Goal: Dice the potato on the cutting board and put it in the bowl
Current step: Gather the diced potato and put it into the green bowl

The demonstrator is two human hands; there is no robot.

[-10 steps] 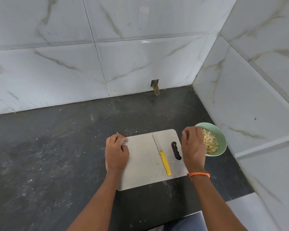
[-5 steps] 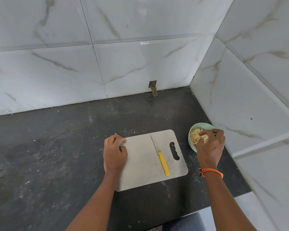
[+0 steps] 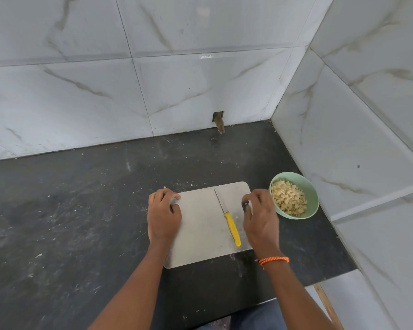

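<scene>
The left hand point(image 3: 163, 216) gripped the cutting board's point(image 3: 203, 231) left edge, fingers curled over it. The right hand point(image 3: 260, 220) hovered over the board's right side, fingers loosely curled, holding nothing visible. A yellow-handled knife point(image 3: 229, 221) lay on the board between them. Diced potato point(image 3: 288, 198) filled the green bowl point(image 3: 311, 198) just right of the board, on the dark counter point(image 3: 81, 222).

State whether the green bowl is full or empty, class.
Nearly full. The green bowl stands upright beside the cutting board, heaped with pale diced potato.
</scene>
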